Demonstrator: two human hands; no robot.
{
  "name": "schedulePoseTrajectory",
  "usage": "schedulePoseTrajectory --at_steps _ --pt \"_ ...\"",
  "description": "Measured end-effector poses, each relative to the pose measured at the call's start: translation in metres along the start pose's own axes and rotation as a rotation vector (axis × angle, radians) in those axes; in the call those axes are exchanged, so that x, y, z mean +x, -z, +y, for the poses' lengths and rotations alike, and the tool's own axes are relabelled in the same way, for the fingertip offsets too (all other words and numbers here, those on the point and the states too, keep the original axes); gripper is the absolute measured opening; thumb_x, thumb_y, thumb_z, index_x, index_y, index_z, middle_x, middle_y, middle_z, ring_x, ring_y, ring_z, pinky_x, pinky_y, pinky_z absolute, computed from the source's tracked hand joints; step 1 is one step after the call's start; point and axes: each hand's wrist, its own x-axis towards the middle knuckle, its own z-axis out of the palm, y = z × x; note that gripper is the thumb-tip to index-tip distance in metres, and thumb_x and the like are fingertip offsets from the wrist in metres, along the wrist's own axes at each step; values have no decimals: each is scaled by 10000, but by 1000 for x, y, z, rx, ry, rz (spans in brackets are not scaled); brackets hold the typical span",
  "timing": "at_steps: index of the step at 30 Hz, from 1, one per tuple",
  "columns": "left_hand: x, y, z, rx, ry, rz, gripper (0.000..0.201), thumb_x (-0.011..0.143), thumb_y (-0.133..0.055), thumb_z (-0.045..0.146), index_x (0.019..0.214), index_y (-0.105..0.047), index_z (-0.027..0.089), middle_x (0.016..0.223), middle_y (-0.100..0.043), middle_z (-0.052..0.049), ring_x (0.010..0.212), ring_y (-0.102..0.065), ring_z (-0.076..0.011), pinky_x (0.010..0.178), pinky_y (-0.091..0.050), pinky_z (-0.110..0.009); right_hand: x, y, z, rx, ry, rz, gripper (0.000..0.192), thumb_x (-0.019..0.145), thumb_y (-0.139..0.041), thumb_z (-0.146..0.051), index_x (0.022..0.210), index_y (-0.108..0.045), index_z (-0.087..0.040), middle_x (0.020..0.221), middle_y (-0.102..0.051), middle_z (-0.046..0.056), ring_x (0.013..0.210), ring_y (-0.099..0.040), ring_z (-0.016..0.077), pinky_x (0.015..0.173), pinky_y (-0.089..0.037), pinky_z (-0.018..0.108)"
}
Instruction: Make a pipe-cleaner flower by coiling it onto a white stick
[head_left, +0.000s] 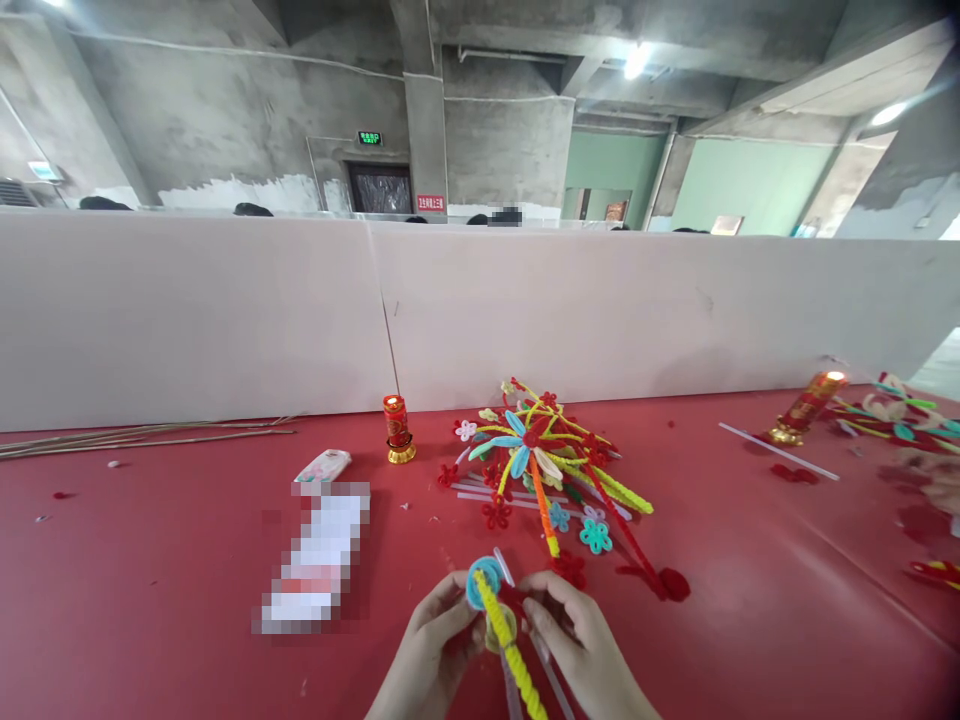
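Toward near edge of tabletop: left hand pinched blue coil, right hand pinched red piece, yellow twisted stem between, presumably braced from both sides to steady it. Flower pile lay beyond, probably for easy reach. By far edge, red candle sat in gold base.

"What do I have low in the middle of my feed?"

"A fuzzy yellow twisted stem, slanting down to the right and out of view at the bottom."

"And its upper end?"

"I see it over a round light-blue coil; through or on top, I can't tell. A pale disc shows partly behind the stem."

"Anything else?"

"A small, partly hidden red piece right of the coil, and slim translucent sticks slanting beside the stem."
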Motion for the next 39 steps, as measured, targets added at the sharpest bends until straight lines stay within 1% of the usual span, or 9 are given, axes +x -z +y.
schedulePoseTrajectory --at_steps 5,10,14,19,24,26,29,33,39 --pt "2 2 -3 -58 70 -6 242 551 -756 171 777 -673 146 596 -573 24 489 -465 -53 522 -408 -172 3 -3 -1 219 -59 -84 221 814 -502 -384 828 -540 -167 613 -510 -30 541 -479 109 503 -369 201" --pt "-4 -4 1 -43 119 -77 65 686 -623 181 678 -646 121 571 -563 2 526 -470 -74 540 -396 -185 1 -8 3 331 -74 -122 268 803 -508 -459 827 -480 -193 612 -516 -41 456 -425 90 450 -332 199" --pt "-5 -6 -1 -33 146 -148 229 771 -501 225 605 -617 118 530 -567 -27 507 -480 -99 540 -395 -208 0 -10 8 391 -30 -159 271 811 -502 -469 801 -454 -202 626 -526 -33 511 -481 111 493 -364 214" --pt "-5 -2 -4 -17 168 -193 231 790 -494 246 657 -625 110 565 -607 -53 521 -508 -111 546 -397 -214 2 -5 0 292 -15 -153 293 800 -533 -450 709 -477 -178 626 -505 -26 589 -501 125 559 -385 226" --pt "-4 0 -4 49 86 -168 120 770 -563 228 765 -628 127 623 -633 -47 540 -509 -105 528 -388 -205 1 6 -22 267 -18 -177 350 861 -418 -462 706 -533 -169 654 -532 -4 656 -526 141 647 -412 245" --pt "-4 0 -1 89 45 -139 127 769 -576 246 830 -626 146 646 -636 -39 580 -523 -117 552 -400 -212 -1 11 -28 252 -28 -236 358 863 -409 -467 746 -559 -164 684 -554 7 678 -535 143 660 -419 244" --pt "-6 -2 6 188 -52 -45 200 726 -640 278 903 -633 186 707 -641 -11 640 -540 -127 613 -428 -221 -3 15 -33 137 -4 -298 284 822 -502 -424 828 -589 -154 742 -601 22 717 -556 156 676 -429 242" --pt "-10 -5 13 265 -140 -13 226 660 -713 279 878 -661 246 886 -664 12 813 -576 -147 708 -437 -198 -2 13 -27 -122 94 -134 192 831 -491 -311 786 -601 -161 688 -619 24 656 -563 159 605 -429 223" --pt "-12 -6 11 160 -64 101 362 554 -783 264 898 -672 256 994 -675 -6 1003 -557 -200 787 -436 -218 1 8 -13 -298 235 -18 167 850 -440 -248 804 -587 -181 687 -620 34 565 -548 148 538 -416 216"
